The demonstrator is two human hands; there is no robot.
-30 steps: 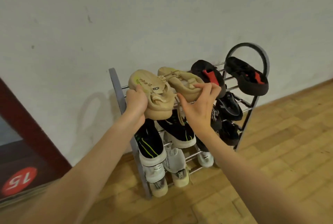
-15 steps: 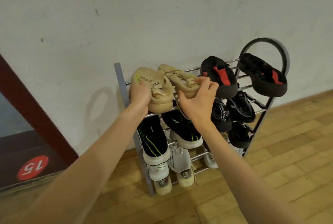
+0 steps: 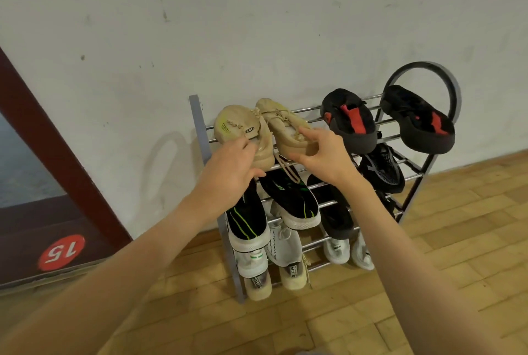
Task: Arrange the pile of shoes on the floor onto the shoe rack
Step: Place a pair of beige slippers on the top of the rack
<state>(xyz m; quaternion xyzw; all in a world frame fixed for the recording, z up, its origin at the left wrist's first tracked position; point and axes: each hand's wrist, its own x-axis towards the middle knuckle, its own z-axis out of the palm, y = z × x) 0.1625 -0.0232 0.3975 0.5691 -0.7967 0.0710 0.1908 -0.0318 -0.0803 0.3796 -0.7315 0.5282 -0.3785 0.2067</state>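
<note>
A grey metal shoe rack [image 3: 197, 117] stands against the white wall. Two beige lace-up shoes lie side by side at the left of its top shelf: the left beige shoe [image 3: 237, 126] and the right beige shoe [image 3: 285, 129], with a lace hanging down below. My left hand [image 3: 228, 171] touches the heel of the left one with loose fingers. With its fingers spread and nearly straight, my right hand [image 3: 325, 157] touches the heel of the right one.
Two black shoes with red patches [image 3: 351, 123] [image 3: 420, 123] fill the right of the top shelf. Black-and-green sneakers [image 3: 291, 197], black mesh shoes [image 3: 383, 166] and white shoes [image 3: 283, 243] fill the lower shelves. A dark red panel marked 15 [image 3: 61, 251] leans at left. Wooden floor [image 3: 428, 269] lies in front.
Both beige shoes were set down on the top shelf. My hands have loosened their grip and drawn back slightly toward the heels.
</note>
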